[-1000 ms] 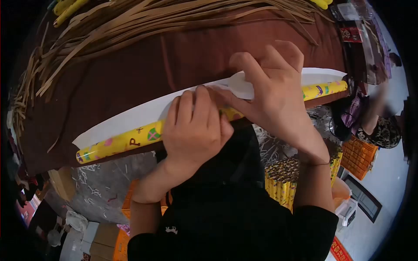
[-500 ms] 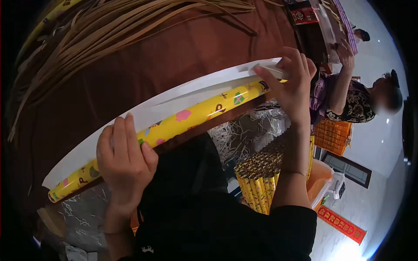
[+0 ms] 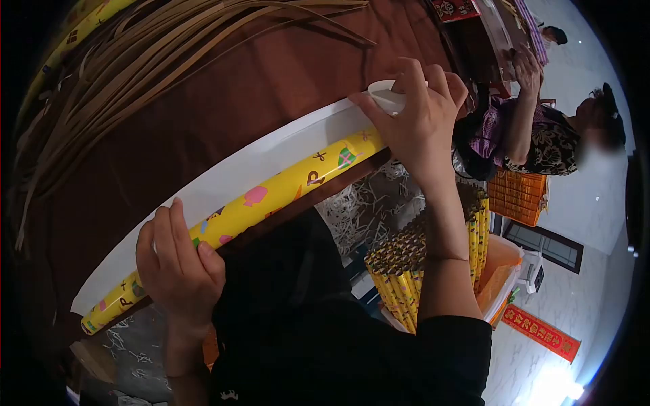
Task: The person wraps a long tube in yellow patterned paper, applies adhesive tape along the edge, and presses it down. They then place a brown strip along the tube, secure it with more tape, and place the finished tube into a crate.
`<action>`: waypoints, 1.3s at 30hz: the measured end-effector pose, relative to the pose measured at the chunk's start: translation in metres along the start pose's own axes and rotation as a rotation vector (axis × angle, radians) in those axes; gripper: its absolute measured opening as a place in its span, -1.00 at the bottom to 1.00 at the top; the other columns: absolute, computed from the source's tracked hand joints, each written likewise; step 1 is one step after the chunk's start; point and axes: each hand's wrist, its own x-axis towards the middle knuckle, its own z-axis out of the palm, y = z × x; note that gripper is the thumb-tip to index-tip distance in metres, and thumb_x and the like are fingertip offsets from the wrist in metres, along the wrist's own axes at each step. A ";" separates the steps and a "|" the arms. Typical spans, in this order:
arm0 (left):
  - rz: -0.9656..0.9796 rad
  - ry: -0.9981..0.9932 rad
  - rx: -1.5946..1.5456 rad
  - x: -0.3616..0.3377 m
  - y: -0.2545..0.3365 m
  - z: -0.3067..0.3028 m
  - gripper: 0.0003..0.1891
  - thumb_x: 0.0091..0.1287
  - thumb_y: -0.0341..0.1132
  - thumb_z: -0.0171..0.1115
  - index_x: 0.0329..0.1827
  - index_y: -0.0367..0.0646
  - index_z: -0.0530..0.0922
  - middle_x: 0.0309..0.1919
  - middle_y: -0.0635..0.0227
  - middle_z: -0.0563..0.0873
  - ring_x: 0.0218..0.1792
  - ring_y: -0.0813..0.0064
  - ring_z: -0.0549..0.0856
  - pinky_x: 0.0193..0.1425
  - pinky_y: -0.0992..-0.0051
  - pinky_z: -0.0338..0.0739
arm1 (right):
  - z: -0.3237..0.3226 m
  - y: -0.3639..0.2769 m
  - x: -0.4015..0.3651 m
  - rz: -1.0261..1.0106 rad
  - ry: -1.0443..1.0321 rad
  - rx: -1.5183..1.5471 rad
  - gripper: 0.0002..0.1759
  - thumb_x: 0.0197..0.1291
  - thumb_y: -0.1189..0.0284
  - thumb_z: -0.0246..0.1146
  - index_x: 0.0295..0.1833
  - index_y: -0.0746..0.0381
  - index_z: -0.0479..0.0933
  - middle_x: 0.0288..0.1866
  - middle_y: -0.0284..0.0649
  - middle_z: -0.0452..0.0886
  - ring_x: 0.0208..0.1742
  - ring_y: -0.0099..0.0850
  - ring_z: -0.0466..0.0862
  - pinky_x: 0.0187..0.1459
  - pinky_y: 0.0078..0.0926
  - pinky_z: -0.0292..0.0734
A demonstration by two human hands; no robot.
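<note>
A roll of yellow wrapping paper [image 3: 277, 194] with pink, green and brown prints lies slantwise along the edge of the brown cloth. Its loose white flap [image 3: 223, 174] stands up along the far side of the roll. My left hand [image 3: 179, 267] is closed round the lower left part, fingers over the white flap. At the upper right end my right hand [image 3: 423, 118] grips the paper, thumb against the flap. Under its fingers the white end curls into a loop. The right end of the roll is hidden behind this hand.
Long brown strips [image 3: 196, 57] lie across the brown cloth [image 3: 162, 152]. Below are paper shreds [image 3: 345, 216], bundled yellow rolls [image 3: 399, 291] and an orange basket [image 3: 518, 196]. A person in a patterned top [image 3: 542, 149] is at the right, one hand raised.
My right hand has moved left and slightly up with its fingers more spread, and the white end now shows as a loop. My left hand stays on the roll, and the view has shifted slightly.
</note>
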 end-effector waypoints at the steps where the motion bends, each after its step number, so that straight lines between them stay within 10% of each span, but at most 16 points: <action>1: 0.003 0.000 -0.001 -0.001 0.000 0.001 -0.51 0.35 -0.30 -0.16 0.26 -0.33 0.51 0.17 0.07 0.55 0.12 0.09 0.55 0.23 0.15 0.48 | 0.001 -0.001 0.000 0.015 -0.001 0.002 -0.45 -0.03 0.10 0.51 -0.05 0.18 0.46 -0.56 -0.39 0.63 -0.21 -0.32 0.57 0.13 -0.10 0.14; 39: 0.010 0.086 0.021 0.009 0.006 -0.005 -0.54 0.27 -0.22 0.05 0.13 -0.36 0.56 0.04 0.05 0.60 0.05 0.08 0.58 0.11 0.15 0.49 | 0.008 -0.020 -0.011 0.112 0.054 0.000 -0.48 -0.06 0.25 0.51 -0.05 0.19 0.43 -0.55 -0.37 0.61 -0.10 -0.33 0.52 0.23 -0.08 0.13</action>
